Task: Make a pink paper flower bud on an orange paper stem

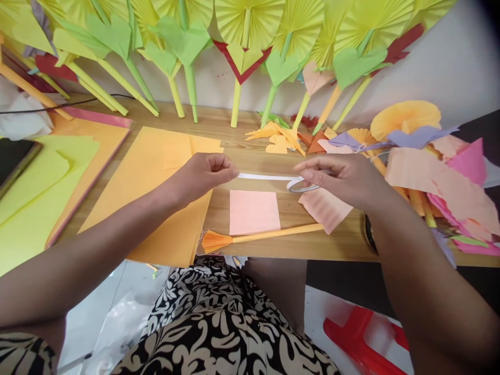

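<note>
Wooden table (339,247), pale wall (449,73), left hand (209,174) pinching tape (267,177), right hand (344,177) holding its roll (291,184)

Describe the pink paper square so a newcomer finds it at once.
Over the wooden table, find the white tape between left hand and right hand. Pictured just below it, and above the orange paper stick, lies the pink square. Unlike the skewed piece to its right, it sits nearly straight.

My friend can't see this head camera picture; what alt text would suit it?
A left hand and a right hand stretch white tape from a roll over a wooden table, where a pink paper square lies. Yellow paper fans line the wall behind.
</note>
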Demonstrator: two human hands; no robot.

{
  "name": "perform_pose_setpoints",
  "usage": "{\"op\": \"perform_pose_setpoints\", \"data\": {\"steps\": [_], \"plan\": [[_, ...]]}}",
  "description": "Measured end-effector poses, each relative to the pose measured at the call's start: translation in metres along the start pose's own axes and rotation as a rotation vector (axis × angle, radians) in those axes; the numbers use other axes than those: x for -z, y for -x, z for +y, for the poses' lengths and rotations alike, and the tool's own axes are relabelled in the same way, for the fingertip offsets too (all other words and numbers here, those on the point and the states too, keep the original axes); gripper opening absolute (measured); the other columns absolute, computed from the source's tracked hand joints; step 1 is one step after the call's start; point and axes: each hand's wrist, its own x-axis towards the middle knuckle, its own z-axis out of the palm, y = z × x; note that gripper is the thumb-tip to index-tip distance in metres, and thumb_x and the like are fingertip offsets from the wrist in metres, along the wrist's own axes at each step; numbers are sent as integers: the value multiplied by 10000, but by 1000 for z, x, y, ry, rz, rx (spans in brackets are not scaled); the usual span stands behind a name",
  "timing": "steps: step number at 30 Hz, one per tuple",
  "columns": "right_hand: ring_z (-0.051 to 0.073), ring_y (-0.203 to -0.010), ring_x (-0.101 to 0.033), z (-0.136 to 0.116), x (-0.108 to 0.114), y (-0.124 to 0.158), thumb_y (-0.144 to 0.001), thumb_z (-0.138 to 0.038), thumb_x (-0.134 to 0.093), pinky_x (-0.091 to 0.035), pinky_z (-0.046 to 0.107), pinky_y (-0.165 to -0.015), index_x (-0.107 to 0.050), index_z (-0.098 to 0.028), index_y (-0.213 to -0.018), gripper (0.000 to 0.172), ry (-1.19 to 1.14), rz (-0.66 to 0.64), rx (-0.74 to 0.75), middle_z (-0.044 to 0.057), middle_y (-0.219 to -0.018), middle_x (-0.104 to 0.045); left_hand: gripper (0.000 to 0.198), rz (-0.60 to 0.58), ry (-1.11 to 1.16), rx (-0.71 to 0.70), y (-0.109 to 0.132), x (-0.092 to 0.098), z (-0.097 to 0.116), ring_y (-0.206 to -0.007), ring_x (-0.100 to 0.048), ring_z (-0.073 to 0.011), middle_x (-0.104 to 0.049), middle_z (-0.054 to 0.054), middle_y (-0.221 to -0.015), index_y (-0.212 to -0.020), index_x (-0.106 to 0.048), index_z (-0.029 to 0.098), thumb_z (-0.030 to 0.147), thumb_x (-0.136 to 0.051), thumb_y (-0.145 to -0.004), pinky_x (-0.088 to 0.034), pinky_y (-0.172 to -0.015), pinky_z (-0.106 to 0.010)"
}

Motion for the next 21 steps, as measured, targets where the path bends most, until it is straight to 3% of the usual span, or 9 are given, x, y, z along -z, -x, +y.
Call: {"op": "perform_pose_setpoints", "data": {"steps": [6,11,14,17,21], "plan": [[186,-546,-579,-16,-4,8,-882,-500,-603,-310,309,-536,-703,-281,-756,272,500,99,50,-7,-624,-681,218,10,-142,12,-1,-1,-3,-589,-482,-105,-569,12,-624,-687,-606,171,358,-631,-796,-380,-561,-243],[189,-494,-514,-9,-4,7,-931,-576,-520,-222,304,-506,-658,-286,-724,381,489,41,130,-7,-434,-511,184,-29,-276,-35,-3,-6,-8,-555,-492,-103,-605,11,-605,-658,-626,172,298,-599,-791,-372,-531,-228],[183,-456,-461,-3,-8,4,-950,-574,-479,-157,311,-503,-650,-275,-725,412,602,5,169,3,-394,-443,165,-41,-365,-81,-5,-11,-13,-538,-493,-105,-615,18,-592,-647,-615,183,259,-568,-787,-368,-534,-236],[172,-434,-417,0,-13,4,-970,-535,-436,-117,327,-506,-641,-260,-711,430,696,-34,192,23,-435,-473,165,-34,-460,-155,-5,-14,-17,-543,-486,-119,-594,20,-582,-641,-593,200,227,-538,-794,-378,-574,-266],[193,-486,-453,0,-15,6,-990,-485,-389,-149,338,-525,-648,-263,-729,429,626,-99,201,49,-538,-564,192,-45,-530,-238,-2,-15,-19,-542,-470,-143,-552,18,-565,-641,-550,224,221,-517,-830,-371,-605,-309]]}}
